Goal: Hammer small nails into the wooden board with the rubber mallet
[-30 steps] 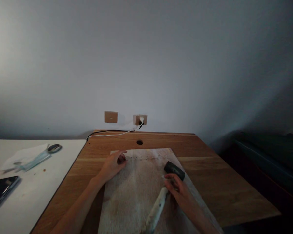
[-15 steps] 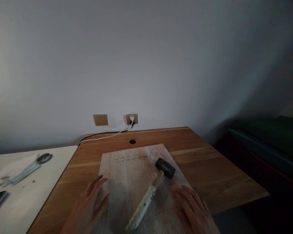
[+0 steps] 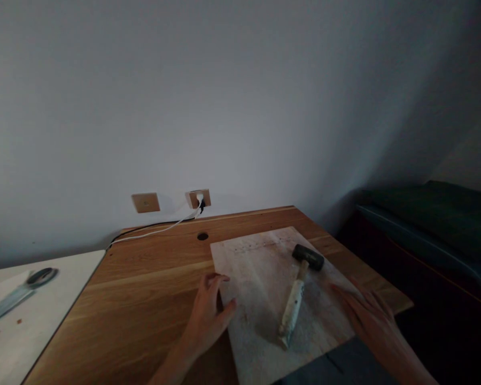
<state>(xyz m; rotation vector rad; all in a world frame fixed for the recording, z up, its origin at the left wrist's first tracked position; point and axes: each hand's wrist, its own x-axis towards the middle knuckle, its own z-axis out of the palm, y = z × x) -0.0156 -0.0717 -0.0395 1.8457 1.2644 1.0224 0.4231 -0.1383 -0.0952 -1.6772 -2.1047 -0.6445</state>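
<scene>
A pale, worn board (image 3: pixel 260 331) lies at a slant on the wooden table, its near edge showing at the bottom. My left hand (image 3: pixel 210 307) holds the board's left edge, the thumb and forefinger apart along it. At the right edge, my right hand (image 3: pixel 363 305) holds the board with its fingers stretched along that side. A mallet (image 3: pixel 292 307) with a black head and a pale, stained handle rests on the board between my hands, touched by neither. Several small nails (image 3: pixel 250 247) form a row near the board's far edge; their details are hard to make out.
The wooden table (image 3: pixel 152 294) meets the wall, with a cable hole (image 3: pixel 202 236) at its back. A wall socket (image 3: pixel 199 198) holds plugs with black and white cables. On the white table (image 3: pixel 36 321) at left lie dark-handled scissors (image 3: pixel 42 276), partly covered or wrapped.
The board has shifted right across the table and turned slightly, with the mallet still on it. Both hands have moved right with it. My view has swung a little to the right.
</scene>
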